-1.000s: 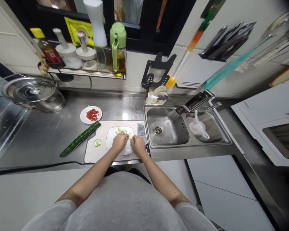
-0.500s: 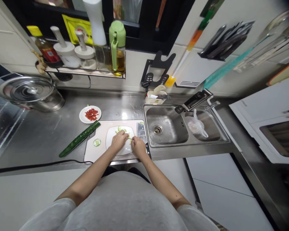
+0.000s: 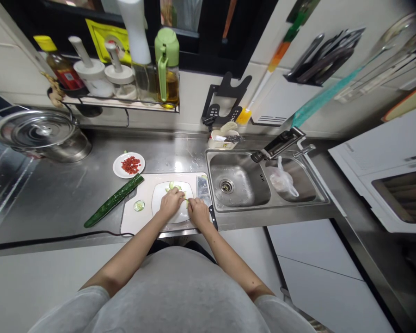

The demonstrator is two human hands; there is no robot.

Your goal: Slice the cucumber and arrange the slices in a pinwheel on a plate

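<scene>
Over a white square plate (image 3: pixel 157 192), my left hand (image 3: pixel 172 202) and my right hand (image 3: pixel 198 212) are close together, fingers pinched on a thin cucumber slice (image 3: pixel 186 200) between them. My fingers partly cover that slice. Several pale green cucumber slices (image 3: pixel 172 185) lie at the plate's far side. Under the plate is a light cutting board (image 3: pixel 133 223), with a single cucumber slice (image 3: pixel 139 205) on its left part. A knife (image 3: pixel 211 213) rests along the board's right edge, beside my right hand. A long cut cucumber (image 3: pixel 113 201) lies left of the board, its far end at the board's corner.
Behind the cucumber stands a small white plate (image 3: pixel 118 171) of chopped red pieces. A double sink (image 3: pixel 241 208) is on the right, with a plastic bag (image 3: pixel 283 180) in its right basin. A lidded steel pot (image 3: pixel 67 147) stands at left; bottles line a wall rack (image 3: pixel 152 106).
The view has shifted very slightly. Both hands stay over the plate, still pinching the cucumber slice, with hardly any movement of the fingers.
</scene>
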